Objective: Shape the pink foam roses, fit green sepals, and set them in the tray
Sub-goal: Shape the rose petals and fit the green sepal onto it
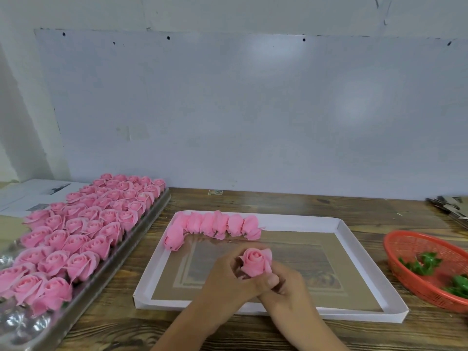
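1. Both hands, left (228, 277) and right (286, 287), pinching one pink foam rose (256, 262) above the white cardboard tray's (347, 236) middle.
2. Shaping or sepal-fitting step, probably.
3. Next: laying it beside the row of pink roses (215, 226) along the tray's far-left edge.

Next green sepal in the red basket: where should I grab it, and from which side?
Judging by the pose, pinch the upper sepal at a raised leaf tip, coming straight down from above. It lies loose on the mesh floor of the red basket, whose sloped walls block a sideways approach. Both the left hand and right hand hold the rose.
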The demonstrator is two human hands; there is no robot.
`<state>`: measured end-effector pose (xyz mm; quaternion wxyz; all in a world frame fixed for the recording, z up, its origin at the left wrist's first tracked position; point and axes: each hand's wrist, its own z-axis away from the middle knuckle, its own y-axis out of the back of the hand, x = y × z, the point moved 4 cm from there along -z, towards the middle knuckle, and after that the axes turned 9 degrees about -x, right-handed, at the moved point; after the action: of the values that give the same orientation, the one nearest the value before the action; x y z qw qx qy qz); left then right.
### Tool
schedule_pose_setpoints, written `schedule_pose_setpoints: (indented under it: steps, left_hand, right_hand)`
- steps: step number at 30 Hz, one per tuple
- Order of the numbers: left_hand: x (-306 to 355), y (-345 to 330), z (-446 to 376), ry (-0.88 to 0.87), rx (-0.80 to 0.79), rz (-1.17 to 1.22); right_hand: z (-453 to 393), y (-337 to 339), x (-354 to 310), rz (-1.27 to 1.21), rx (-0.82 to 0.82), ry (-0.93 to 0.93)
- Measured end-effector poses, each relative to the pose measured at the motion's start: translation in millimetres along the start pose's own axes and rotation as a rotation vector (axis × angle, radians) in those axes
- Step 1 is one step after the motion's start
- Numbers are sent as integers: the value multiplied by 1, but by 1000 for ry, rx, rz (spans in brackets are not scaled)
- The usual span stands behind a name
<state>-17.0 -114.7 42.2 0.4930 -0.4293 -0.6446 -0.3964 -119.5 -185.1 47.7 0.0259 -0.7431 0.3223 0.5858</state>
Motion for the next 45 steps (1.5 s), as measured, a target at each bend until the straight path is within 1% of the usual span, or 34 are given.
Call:
schedule_pose_setpoints:
  steps: [2,5,8,11,14,16,18,21,23,24,26,29,31,33,38,41,45]
  left_hand:
    - [3,1,0,-28,6,54]
    - [13,7,0,-112,109,91]
    - [18,12,2,-158,157,137]
    - [17,9,2,-156,118,97]
    - [14,5,1,-163,75,55]
    - [12,3,0,-141,56,58]
    - [12,1,0,-133,25,7]
    - [7,1,-1,-92,-30,-29]
    - [4,0,-3,-61,-67,-3]
    - [3,-1,-3,-51,-71,34]
    - [3,1,-4,-56,-24,102]
    - [8,7,-2,-102,59,88]
    - [10,9,0,-128,68,94]
    - [11,8,0,-136,65,84]
    - [15,2,2,-118,-4,98]
    - [19,-2,3,-108,-67,77]
    - [17,-2,0,-84,-104,81]
  right_hand:
    - [-1,2,1,-22,27,4]
    - [-2,6,6,77,54,-22]
    - [-3,1,8,199,-7,-5]
    - [-2,-3,8,202,-24,-8]
    - [-1,-3,7,136,-15,-11]
    - [0,-1,4,84,-23,-12]
    - [1,1,4,61,-34,-31]
    - [1,2,4,-8,-9,-35]
    - [1,3,3,-41,13,-21]
    - [1,3,3,-47,17,-14]
    - [-1,3,1,-39,12,-5]
    - [-1,1,-2,-8,-18,21]
    - [-1,0,-3,26,-25,25]
    - [0,0,-3,6,-25,21]
    - [0,1,1,-92,-5,29]
    - [0,6,-5,-96,41,80]
    - [-1,6,-6,-141,43,94]
